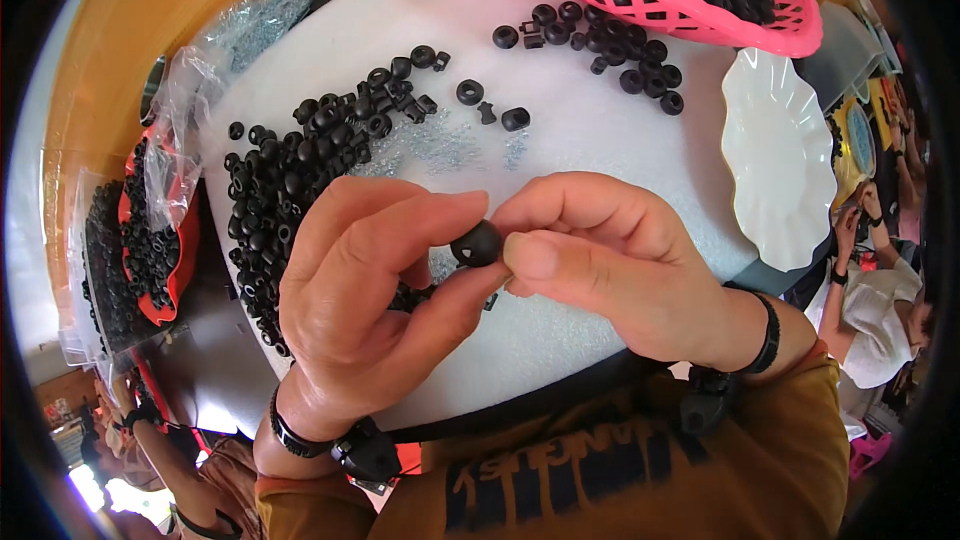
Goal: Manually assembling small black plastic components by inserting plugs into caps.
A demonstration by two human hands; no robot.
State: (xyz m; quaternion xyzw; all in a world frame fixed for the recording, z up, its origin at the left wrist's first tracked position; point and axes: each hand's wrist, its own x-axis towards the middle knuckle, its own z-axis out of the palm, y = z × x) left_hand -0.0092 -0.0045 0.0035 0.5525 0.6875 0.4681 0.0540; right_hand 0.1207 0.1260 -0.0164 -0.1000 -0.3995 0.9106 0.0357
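In front of my body, my left hand point(385, 285) holds a round black ball-shaped plastic part point(475, 244), gripped between thumb and fingers. A small light spot shows on the ball's lower side. From the other side my right hand point(610, 265) meets it, with thumb and fingertips pinched together at the ball's right edge. Whatever lies inside that pinch is hidden. Beneath and left of my hands, a heap of black plastic pieces point(290, 165) covers part of a white foam-like sheet point(640, 155). Tiny shiny clear bits point(430, 145) are scattered beyond my fingers.
A pink basket point(660, 15) of black parts stands at the far right, with loose black balls point(630, 45) beside it. Right of the sheet lies a white scalloped dish point(778, 155). At left are a red tray point(185, 265) and a plastic bag point(185, 100). Other people work at both sides.
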